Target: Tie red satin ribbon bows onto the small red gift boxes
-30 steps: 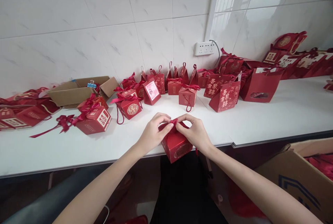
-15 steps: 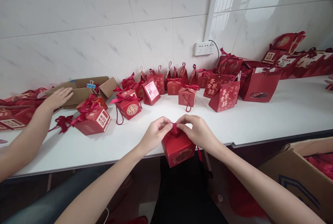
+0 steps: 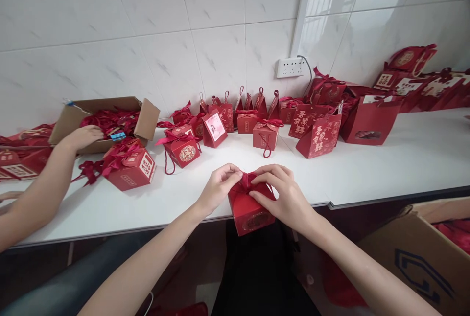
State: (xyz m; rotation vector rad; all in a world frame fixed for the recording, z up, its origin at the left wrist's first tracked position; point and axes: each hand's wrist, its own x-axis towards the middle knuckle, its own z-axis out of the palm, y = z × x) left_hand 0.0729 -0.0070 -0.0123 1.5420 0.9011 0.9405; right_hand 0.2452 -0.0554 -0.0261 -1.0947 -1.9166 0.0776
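A red gift box (image 3: 254,214) with a round printed emblem stands at the table's front edge, between my hands. A dark red ribbon (image 3: 246,182) is gathered in a knot on its top. My left hand (image 3: 222,188) pinches the ribbon at the knot's left side, thumb against the index finger. On the right, my right hand (image 3: 282,191) touches the knot with its index finger. Its thumb is apart from that finger, resting close to the box top. The far side of the knot is partly hidden by my fingers.
Several finished-looking red boxes (image 3: 183,153) and bags (image 3: 321,137) line the white table (image 3: 205,198). At left, another person's hand (image 3: 82,137) reaches into a cardboard box (image 3: 73,118) of ribbons. A larger cardboard carton (image 3: 414,252) stands at lower right. A power strip (image 3: 291,68) is on the wall.
My right hand has opened its pinch and shifted slightly down over the box top; the left hand keeps its pinch. The other person's cardboard box has opened, showing ribbons and a blue clip.
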